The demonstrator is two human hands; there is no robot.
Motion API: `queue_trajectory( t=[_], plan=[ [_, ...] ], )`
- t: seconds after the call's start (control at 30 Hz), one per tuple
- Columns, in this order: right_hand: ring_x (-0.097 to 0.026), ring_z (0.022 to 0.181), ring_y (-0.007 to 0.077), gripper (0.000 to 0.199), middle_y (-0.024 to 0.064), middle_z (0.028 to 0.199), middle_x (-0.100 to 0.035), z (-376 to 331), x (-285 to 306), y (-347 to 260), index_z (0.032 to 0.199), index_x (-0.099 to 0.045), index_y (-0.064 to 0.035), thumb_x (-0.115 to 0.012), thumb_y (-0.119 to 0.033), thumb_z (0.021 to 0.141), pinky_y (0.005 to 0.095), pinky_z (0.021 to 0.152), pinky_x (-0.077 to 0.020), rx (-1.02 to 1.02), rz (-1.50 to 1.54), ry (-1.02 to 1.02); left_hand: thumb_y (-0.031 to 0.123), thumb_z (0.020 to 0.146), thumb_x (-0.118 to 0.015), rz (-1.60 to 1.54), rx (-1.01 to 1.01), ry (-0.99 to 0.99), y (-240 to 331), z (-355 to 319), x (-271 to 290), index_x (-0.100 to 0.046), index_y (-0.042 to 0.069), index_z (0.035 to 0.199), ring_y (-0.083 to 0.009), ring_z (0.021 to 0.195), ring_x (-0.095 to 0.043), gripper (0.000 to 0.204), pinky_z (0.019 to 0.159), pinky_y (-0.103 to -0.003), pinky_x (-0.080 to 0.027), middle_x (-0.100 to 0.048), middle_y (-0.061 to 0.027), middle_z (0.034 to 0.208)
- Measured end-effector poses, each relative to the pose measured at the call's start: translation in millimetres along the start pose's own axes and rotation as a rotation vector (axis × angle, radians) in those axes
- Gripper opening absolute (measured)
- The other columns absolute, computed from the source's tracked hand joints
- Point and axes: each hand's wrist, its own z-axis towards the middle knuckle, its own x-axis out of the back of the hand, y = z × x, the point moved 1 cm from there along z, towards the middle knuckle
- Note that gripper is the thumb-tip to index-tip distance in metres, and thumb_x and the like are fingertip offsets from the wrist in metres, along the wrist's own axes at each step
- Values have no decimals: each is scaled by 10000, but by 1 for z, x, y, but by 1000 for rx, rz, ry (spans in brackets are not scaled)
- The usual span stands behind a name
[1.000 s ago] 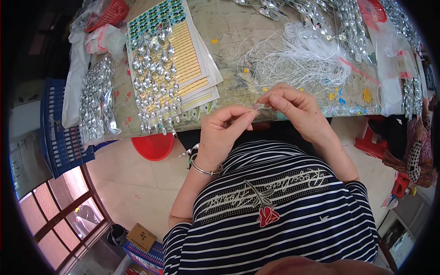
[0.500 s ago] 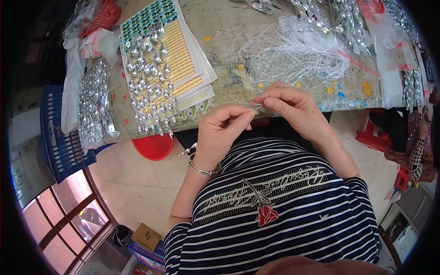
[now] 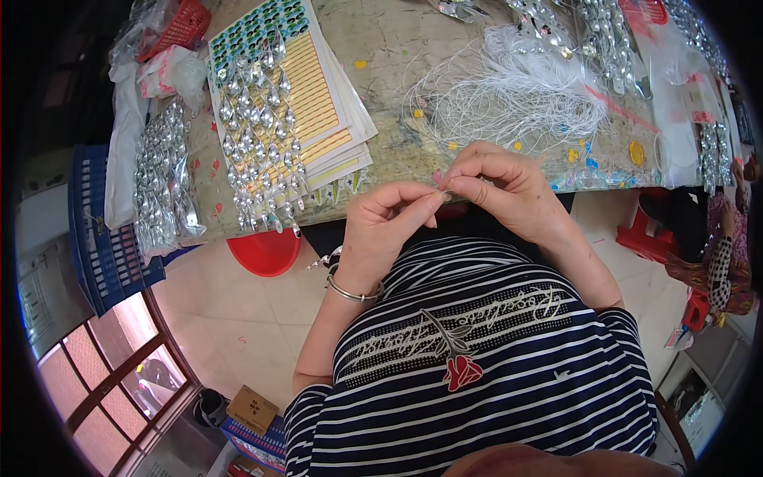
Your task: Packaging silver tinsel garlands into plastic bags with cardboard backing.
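Observation:
My left hand (image 3: 385, 226) and my right hand (image 3: 509, 195) meet just off the table's near edge, both with thumb and forefinger pinched. A thin whitish thread (image 3: 448, 191) shows between the fingertips; most of it is hidden by the fingers. A silver twisted ornament (image 3: 324, 260) hangs beside my left wrist, below the bangle. Beyond my right hand lies a loose heap of white string (image 3: 548, 99). To the left of my hands, strands of silver teardrop beads (image 3: 262, 135) lie over a stack of printed sheets (image 3: 330, 111).
More silver strands (image 3: 165, 179) lie at the table's left edge, near a red basket (image 3: 181, 30). Strands in plastic (image 3: 608, 44) are at the far right. A red basin (image 3: 266, 253) stands below the table. A person's patterned sleeve (image 3: 721, 274) shows at far right.
My right fingertips have shifted slightly, bending closer over the thread by the left fingertips. My left hand has barely moved and both pinches stay closed.

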Motion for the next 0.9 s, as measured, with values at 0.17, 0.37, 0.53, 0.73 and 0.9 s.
queue_trajectory(
  t=[0.17,0.37,0.53,0.73,0.9],
  plan=[
    [-568,871,104,101,38,926,-608,-1,-1,0,918,-667,9,-618,-79,911,236,780,-448,-51,66,42,58,879,-668,65,101,17,3,-1,3,-697,6,963,-37,683,-576,103,598,-162,-432,-658,-14,786],
    [-566,894,106,128,36,958,-601,-1,0,2,987,-679,2,-610,-81,919,241,804,-447,-36,12,11,55,880,-665,62,5,39,1,-2,0,-694,10,956,-27,684,-571,93,578,-153,-413,-655,-5,796],
    [-562,925,111,168,33,975,-598,-3,-2,-1,1048,-691,-19,-624,-68,902,246,828,-449,-102,170,23,41,880,-660,48,10,59,0,-2,2,-688,2,958,-41,696,-579,92,604,-163,-431,-653,-12,810],
    [-567,937,115,254,29,998,-597,-4,0,-2,1088,-696,-37,-690,-40,834,243,826,-453,-105,130,-3,29,880,-653,18,0,33,-1,-2,2,-683,-4,957,-51,704,-584,89,623,-167,-444,-656,-20,827],
    [-580,919,122,255,36,961,-618,-3,-1,-4,1068,-711,-57,-705,-37,814,245,808,-456,-60,34,10,53,885,-651,-28,35,-16,-2,-1,5,-688,5,960,-41,702,-580,96,598,-162,-430,-661,-13,816]
  ],
)
